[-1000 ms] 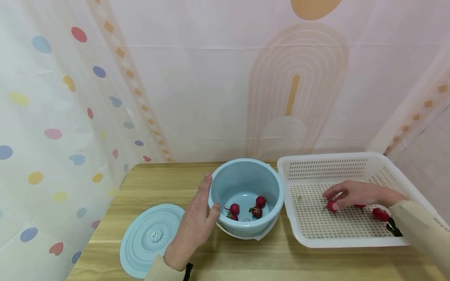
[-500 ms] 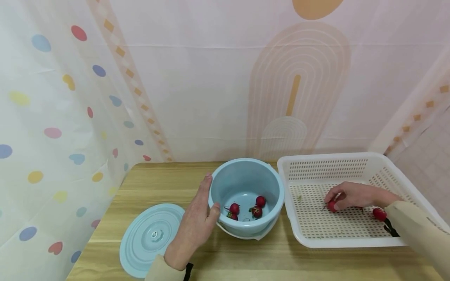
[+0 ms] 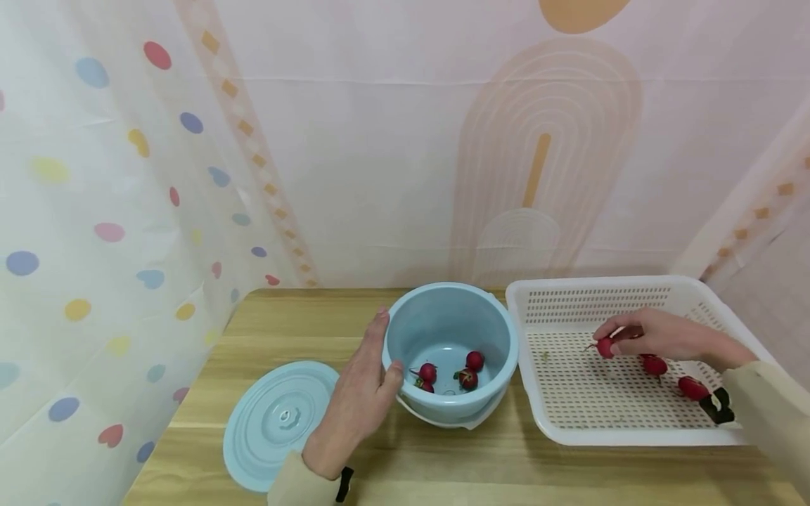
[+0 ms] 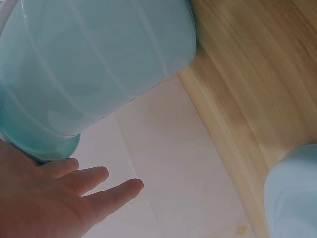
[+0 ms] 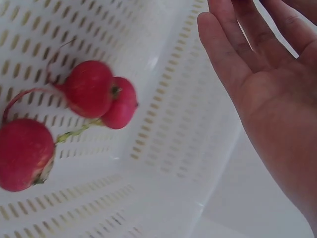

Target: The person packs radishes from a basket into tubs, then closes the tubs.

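Observation:
A pale blue bucket (image 3: 448, 320) stands mid-table with several red radishes (image 3: 468, 379) on its bottom. My left hand (image 3: 354, 400) rests against the bucket's left side, its fingers extended and its thumb by the rim; in the left wrist view the fingers (image 4: 111, 198) are straight beside the bucket wall (image 4: 94, 54). Over the white slotted basket (image 3: 633, 437), my right hand (image 3: 671, 336) pinches a radish (image 3: 605, 347) with a thin root tail. Other radishes (image 3: 692, 388) lie below that hand; the right wrist view shows three radishes (image 5: 89, 89) on the basket floor.
A round blue lid (image 3: 285, 414) lies on the wooden table (image 3: 209, 393), left of the bucket and partly behind my left hand. The basket stands close at the bucket's right. A patterned curtain (image 3: 380, 176) hangs behind the table.
My right hand took hold of the radish and has lifted it up slightly from the basket floor. The left hand still rests on the bucket. The head view has shifted slightly.

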A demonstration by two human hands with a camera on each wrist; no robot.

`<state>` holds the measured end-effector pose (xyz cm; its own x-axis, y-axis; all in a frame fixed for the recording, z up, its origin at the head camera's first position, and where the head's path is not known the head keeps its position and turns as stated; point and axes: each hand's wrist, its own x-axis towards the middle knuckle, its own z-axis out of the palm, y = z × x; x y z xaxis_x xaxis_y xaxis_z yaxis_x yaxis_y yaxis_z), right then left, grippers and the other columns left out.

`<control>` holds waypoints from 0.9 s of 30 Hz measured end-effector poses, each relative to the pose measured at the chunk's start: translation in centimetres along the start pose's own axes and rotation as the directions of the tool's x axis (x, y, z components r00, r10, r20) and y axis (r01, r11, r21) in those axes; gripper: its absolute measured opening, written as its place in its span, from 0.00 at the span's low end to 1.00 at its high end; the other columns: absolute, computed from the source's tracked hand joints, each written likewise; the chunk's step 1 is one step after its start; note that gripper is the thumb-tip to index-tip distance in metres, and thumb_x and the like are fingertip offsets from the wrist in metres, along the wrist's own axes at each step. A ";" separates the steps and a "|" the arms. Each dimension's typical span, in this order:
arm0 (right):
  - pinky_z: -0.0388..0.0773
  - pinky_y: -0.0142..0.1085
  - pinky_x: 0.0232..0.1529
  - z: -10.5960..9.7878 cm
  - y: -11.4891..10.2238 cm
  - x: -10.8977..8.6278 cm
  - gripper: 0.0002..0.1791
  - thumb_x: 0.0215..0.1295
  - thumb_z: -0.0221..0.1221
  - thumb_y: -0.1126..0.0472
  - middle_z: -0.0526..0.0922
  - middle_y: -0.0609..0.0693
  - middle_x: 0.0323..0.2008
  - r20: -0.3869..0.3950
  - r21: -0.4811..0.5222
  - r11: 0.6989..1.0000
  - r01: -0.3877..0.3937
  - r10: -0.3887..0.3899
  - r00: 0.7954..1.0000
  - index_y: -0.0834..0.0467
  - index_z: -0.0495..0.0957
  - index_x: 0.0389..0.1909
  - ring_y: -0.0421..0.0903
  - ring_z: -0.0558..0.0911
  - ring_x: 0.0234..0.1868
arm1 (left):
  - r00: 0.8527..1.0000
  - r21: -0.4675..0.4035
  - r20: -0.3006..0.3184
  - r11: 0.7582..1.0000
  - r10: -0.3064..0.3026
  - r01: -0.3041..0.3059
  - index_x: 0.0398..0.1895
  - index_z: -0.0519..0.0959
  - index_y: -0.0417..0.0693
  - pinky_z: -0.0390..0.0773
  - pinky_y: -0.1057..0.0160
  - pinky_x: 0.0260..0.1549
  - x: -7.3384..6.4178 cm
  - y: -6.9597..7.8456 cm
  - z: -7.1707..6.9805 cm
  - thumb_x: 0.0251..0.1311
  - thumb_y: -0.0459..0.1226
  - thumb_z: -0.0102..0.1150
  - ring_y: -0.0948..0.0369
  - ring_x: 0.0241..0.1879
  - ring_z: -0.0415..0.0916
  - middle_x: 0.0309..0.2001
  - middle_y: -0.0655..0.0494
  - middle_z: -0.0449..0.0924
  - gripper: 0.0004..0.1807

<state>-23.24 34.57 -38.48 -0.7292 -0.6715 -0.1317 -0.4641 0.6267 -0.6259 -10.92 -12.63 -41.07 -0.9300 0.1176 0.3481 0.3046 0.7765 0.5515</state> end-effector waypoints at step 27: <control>0.82 0.28 0.40 -1.5 -3.4 -2.8 0.16 0.72 0.58 0.72 0.87 0.41 0.49 -0.267 0.096 0.978 0.187 -0.156 0.951 0.63 0.81 0.58 0.40 0.86 0.39 | 1.000 -0.004 -0.008 1.000 -0.007 0.007 0.85 0.48 0.48 0.69 0.41 0.67 -0.1 -0.1 0.1 0.69 0.43 0.49 0.49 0.77 0.59 0.82 0.51 0.52 0.42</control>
<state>-20.33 34.87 -34.83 -0.7554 -0.6306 0.1778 -0.5422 0.4492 -0.7101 -10.86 -12.67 -41.20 -0.9306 0.1071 0.3500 0.2987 0.7749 0.5571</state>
